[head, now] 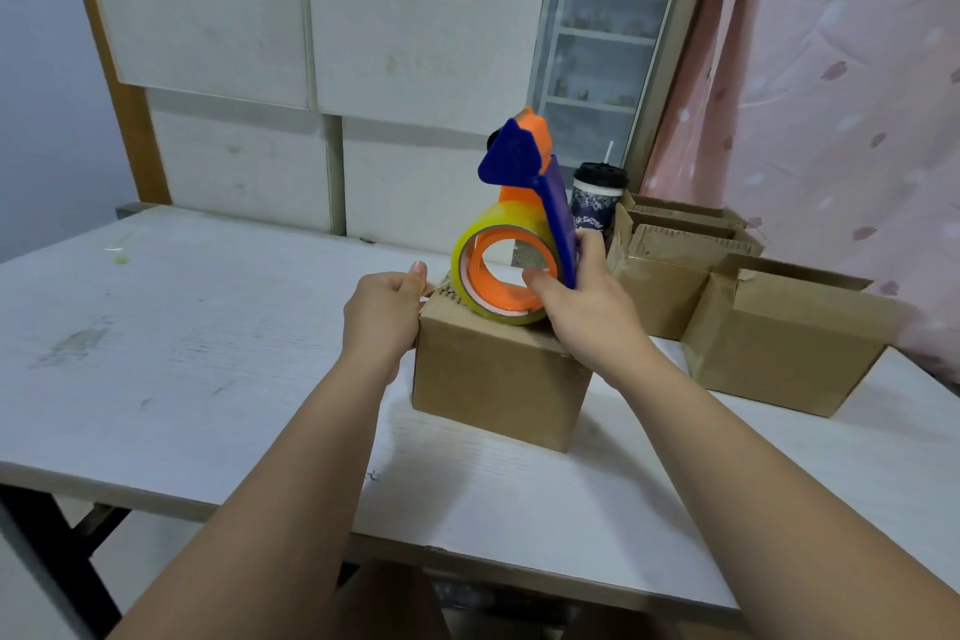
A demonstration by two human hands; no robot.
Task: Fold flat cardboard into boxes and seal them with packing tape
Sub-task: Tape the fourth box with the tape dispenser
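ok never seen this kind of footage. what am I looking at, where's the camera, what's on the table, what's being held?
There is no machine here: a person works with two bare hands. The single picture comes from a wide-angle camera worn on the person's head, looking forward and down, so the two forearms reach in from the bottom edge.

On the white table sits a small closed cardboard box. The left hand grips the box's top left edge. The right hand holds a blue and orange tape dispenser loaded with a yellowish tape roll, which rests on top of the box.

To the right stand more cardboard boxes with their top flaps open. Behind the dispenser is a patterned cup with a black lid. Flat white sheets lean upright at the back of the table.
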